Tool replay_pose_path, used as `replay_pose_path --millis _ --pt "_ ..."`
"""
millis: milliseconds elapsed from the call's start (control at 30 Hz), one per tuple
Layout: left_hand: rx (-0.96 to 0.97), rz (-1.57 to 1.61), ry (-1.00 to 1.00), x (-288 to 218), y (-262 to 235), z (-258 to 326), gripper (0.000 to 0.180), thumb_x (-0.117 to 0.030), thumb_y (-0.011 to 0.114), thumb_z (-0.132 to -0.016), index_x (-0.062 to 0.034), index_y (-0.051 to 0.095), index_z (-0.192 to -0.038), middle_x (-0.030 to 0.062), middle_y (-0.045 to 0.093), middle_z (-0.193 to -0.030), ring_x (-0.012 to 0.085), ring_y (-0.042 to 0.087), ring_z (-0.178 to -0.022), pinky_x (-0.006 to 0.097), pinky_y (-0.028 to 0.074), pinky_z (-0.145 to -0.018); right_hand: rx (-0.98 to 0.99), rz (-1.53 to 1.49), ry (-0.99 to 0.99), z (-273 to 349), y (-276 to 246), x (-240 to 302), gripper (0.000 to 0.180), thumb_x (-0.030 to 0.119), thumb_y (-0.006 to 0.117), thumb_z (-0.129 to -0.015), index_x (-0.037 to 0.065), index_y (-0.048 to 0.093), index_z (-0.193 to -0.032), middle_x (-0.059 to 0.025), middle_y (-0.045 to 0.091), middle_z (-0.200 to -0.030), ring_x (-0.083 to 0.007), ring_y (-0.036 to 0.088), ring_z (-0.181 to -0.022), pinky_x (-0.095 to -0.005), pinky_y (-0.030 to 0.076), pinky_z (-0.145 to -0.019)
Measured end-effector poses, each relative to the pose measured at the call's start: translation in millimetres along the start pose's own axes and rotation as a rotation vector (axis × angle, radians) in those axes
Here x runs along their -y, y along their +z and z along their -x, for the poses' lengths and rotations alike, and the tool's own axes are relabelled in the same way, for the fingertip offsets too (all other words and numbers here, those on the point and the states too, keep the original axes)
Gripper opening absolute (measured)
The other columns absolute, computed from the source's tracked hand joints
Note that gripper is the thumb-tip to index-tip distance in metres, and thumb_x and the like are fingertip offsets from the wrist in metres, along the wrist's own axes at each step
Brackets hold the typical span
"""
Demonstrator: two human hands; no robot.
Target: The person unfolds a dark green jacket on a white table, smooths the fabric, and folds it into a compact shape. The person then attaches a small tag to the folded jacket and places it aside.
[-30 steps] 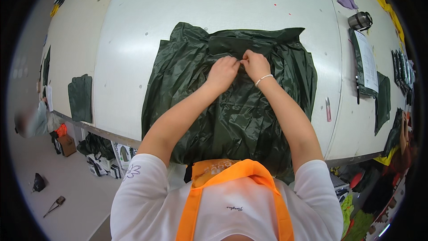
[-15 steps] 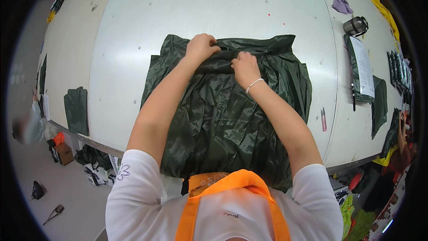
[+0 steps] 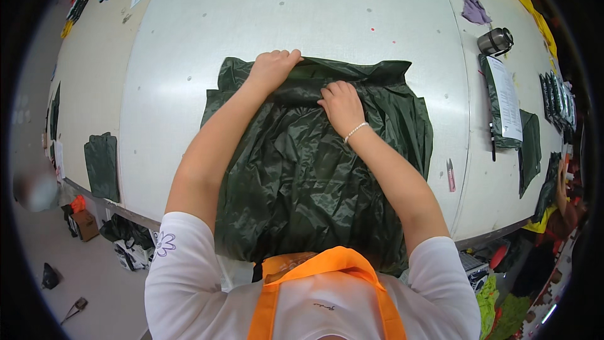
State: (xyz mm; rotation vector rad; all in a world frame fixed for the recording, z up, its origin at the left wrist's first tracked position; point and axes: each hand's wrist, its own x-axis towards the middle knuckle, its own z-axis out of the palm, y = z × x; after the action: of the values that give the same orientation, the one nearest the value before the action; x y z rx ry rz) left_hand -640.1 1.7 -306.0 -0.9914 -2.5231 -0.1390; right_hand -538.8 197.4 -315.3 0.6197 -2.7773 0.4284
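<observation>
A wide piece of dark green, shiny, thin fabric (image 3: 308,176) lies crumpled in front of me, with its near end hanging over the table's edge by my body. It looks like a garment, but its kind cannot be made out. My left hand (image 3: 274,69) is closed on its far edge, left of the middle, and lifts that edge a little. Just below a dark folded band, my right hand (image 3: 343,107) rests on the cloth with fingers spread and holds nothing. A beaded bracelet is on the right wrist.
On the pale table (image 3: 182,38) pink-handled snips (image 3: 451,176) lie right of the fabric. Folded dark green cloth (image 3: 102,167) sits at the left. Farther right are a paper sheet (image 3: 506,97) on a dark packet, a steel flask (image 3: 495,41) and a purple cloth (image 3: 475,9).
My left hand has moved slightly up and left to the fabric's far edge and closed on it. My right hand has flattened and shifted slightly nearer me. The view has shifted slightly.
</observation>
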Motion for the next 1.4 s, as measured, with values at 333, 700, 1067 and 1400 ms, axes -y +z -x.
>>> replay_pose_path --millis 333,700,1067,1400 --pt "0.11 -0.038 0.042 -31.5 -19.1 3.6 0.03 -0.009 0.055 -0.074 -0.0019 0.06 -0.103 0.0089 0.056 -0.094 0.0222 0.055 -0.091 0.032 0.047 -0.078 0.451 -0.17 0.412 -72.3 -3.4 -33.1 0.031 0.035 0.059 -0.086 0.005 0.065 -0.093 -0.017 0.066 -0.095 -0.0328 0.063 -0.091 -0.0416 0.051 -0.078" --pt "0.192 0.093 -0.118 -111.1 6.2 7.6 0.063 -0.034 0.058 -0.076 0.0005 0.046 -0.127 0.0262 0.05 -0.107 0.0388 0.046 -0.101 0.046 0.04 -0.09 0.279 0.385 0.142 -40.2 -21.6 -36.8 0.02 0.016 0.053 -0.084 0.008 0.058 -0.102 -0.0093 0.064 -0.093 -0.0253 0.062 -0.09 -0.0463 0.04 -0.093" --pt "0.304 0.151 -0.181 -140.0 27.1 -37.6 0.051 -0.032 0.06 -0.078 0.0071 0.054 -0.11 0.0173 0.048 -0.109 0.0313 0.044 -0.102 0.039 0.038 -0.092 0.081 0.138 0.294 -24.7 -34.7 -94.6 0.029 0.005 0.063 -0.075 0.01 0.062 -0.103 -0.0051 0.059 -0.101 -0.0229 0.052 -0.104 -0.0382 0.041 -0.084" --pt "0.061 0.302 -0.274 -146.5 35.6 -50.0 0.041 -0.025 0.061 -0.075 0.0008 0.058 -0.107 0.0187 0.05 -0.107 0.0355 0.045 -0.105 0.043 0.037 -0.095 0.007 -0.186 0.267 -13.5 -26.4 -116.9 0.014 0.008 0.063 -0.08 0.007 0.061 -0.094 -0.0061 0.063 -0.09 -0.0259 0.057 -0.088 -0.0395 0.041 -0.081"
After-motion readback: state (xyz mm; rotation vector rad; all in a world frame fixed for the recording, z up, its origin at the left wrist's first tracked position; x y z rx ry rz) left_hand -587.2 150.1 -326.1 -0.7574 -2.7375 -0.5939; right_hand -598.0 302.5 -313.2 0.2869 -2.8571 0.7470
